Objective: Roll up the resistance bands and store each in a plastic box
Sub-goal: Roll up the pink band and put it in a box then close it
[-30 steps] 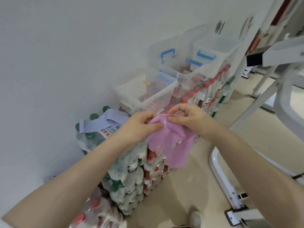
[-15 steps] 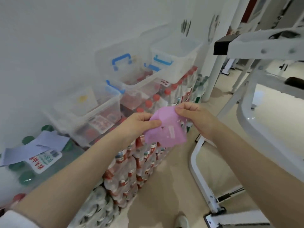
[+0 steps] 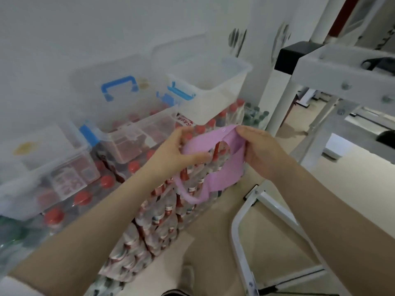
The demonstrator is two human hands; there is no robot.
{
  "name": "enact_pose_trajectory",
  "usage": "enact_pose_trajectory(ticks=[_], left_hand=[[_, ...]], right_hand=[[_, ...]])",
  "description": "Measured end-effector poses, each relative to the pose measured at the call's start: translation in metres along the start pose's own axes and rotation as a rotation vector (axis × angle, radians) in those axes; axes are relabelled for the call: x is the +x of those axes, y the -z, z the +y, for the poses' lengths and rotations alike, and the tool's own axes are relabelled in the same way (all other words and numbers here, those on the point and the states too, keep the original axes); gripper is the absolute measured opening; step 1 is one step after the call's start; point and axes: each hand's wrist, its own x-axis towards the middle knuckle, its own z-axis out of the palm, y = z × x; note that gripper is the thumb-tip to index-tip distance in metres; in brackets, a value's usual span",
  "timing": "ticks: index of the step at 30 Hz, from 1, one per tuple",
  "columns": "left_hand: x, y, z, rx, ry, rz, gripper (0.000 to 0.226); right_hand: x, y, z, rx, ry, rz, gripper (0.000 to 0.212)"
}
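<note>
I hold a wide pink stretchy fabric resistance band up in the air with both hands, in front of the stacked shrink-wrapped packs of red-capped water bottles. My left hand pinches the band's left edge between thumb and fingertips, the fingers curled close together. My right hand grips the right end, thumb on top and fingers folded around the fabric — pressed onto it, not spread. Between my hands the band opens into a loop, and I can see bottles through the gap; its lower part hangs down in a curve below my left hand.

On top of the bottle packs, to the left and beyond my hands, sit three clear plastic storage boxes with blue clips: the near left one, the middle one with its lid and blue handle leaning back against the white wall, and the far one. The band is not in any of them — it is near the middle and far boxes but apart from both. A white metal equipment frame stands to my right on the beige floor.
</note>
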Motion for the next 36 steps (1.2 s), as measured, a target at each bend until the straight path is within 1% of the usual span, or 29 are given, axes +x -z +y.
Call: enact_pose_trajectory(ticks=[1,2,3,6,7,10,12,13,14,15,17,18,19,20,21,22,24,25,27,29,30,33,34,36], left_hand=[[0.008,-0.002,0.007,0.109,-0.084,0.029,0.078],[0.019,-0.005,0.012,0.208,-0.159,0.065,0.083],[0.028,-0.009,0.016,0.278,-0.223,0.107,0.08],[0.055,-0.017,0.023,0.363,-0.361,0.264,0.048],[0.063,-0.017,0.025,0.394,-0.384,0.275,0.039],[0.092,-0.016,0.026,0.445,-0.426,0.219,0.024],[0.108,-0.014,0.031,0.445,-0.441,0.2,0.021],[0.114,-0.013,0.035,0.425,-0.444,0.179,0.023],[0.118,-0.011,0.038,0.353,-0.42,0.119,0.027],[0.12,-0.01,0.041,0.233,-0.349,0.006,0.032],[0.125,-0.01,0.05,-0.088,-0.111,-0.252,0.043],[0.129,-0.012,0.051,-0.22,0.003,-0.333,0.038],[0.135,-0.014,0.053,-0.336,0.096,-0.379,0.029],[0.142,-0.016,0.054,-0.434,0.159,-0.401,0.034],[0.148,-0.018,0.057,-0.503,0.212,-0.416,0.045],[0.155,-0.018,0.058,-0.525,0.238,-0.428,0.054],[0.163,-0.02,0.064,-0.518,0.258,-0.461,0.062],[0.163,-0.023,0.067,-0.531,0.247,-0.465,0.062],[0.162,-0.031,0.076,-0.623,0.207,-0.407,0.051],[0.164,-0.039,0.08,-0.722,0.159,-0.247,0.035],[0.167,-0.041,0.081,-0.721,0.132,-0.14,0.028],[0.172,-0.044,0.081,-0.526,0.038,0.177,0.012],[0.172,-0.044,0.081,-0.454,-0.001,0.26,0.011],[0.171,-0.046,0.082,-0.312,-0.081,0.399,0.011]], right_hand=[[0.007,0.004,-0.005,0.046,-0.02,0.01,0.023],[0.015,0.008,-0.01,0.092,-0.037,0.031,0.022],[0.023,0.012,-0.016,0.138,-0.052,0.063,0.021],[0.044,0.027,-0.033,0.237,-0.083,0.116,0.02],[0.05,0.032,-0.038,0.252,-0.097,0.113,0.019],[0.069,0.046,-0.05,0.255,-0.152,0.104,0.019],[0.083,0.055,-0.057,0.265,-0.138,0.072,0.02],[0.089,0.058,-0.061,0.244,-0.11,0.047,0.02],[0.095,0.06,-0.064,0.204,-0.072,0.021,0.02],[0.1,0.061,-0.066,0.151,-0.023,0.002,0.019],[0.108,0.06,-0.066,0.01,0.104,-0.024,0.017],[0.112,0.06,-0.065,-0.08,0.18,-0.026,0.017],[0.115,0.06,-0.064,-0.184,0.265,-0.031,0.019],[0.118,0.06,-0.063,-0.284,0.343,-0.043,0.021],[0.12,0.06,-0.062,-0.357,0.403,-0.061,0.023],[0.121,0.058,-0.062,-0.393,0.446,-0.079,0.025],[0.123,0.058,-0.063,-0.366,0.494,-0.11,0.026],[0.124,0.058,-0.063,-0.318,0.497,-0.125,0.027],[0.129,0.062,-0.062,-0.198,0.455,-0.162,0.031],[0.137,0.067,-0.061,-0.139,0.413,-0.213,0.038],[0.14,0.069,-0.062,-0.13,0.397,-0.232,0.037],[0.15,0.072,-0.067,-0.087,0.373,-0.258,0.018],[0.152,0.073,-0.069,-0.09,0.384,-0.262,0.019],[0.155,0.073,-0.069,-0.149,0.423,-0.274,0.03]])
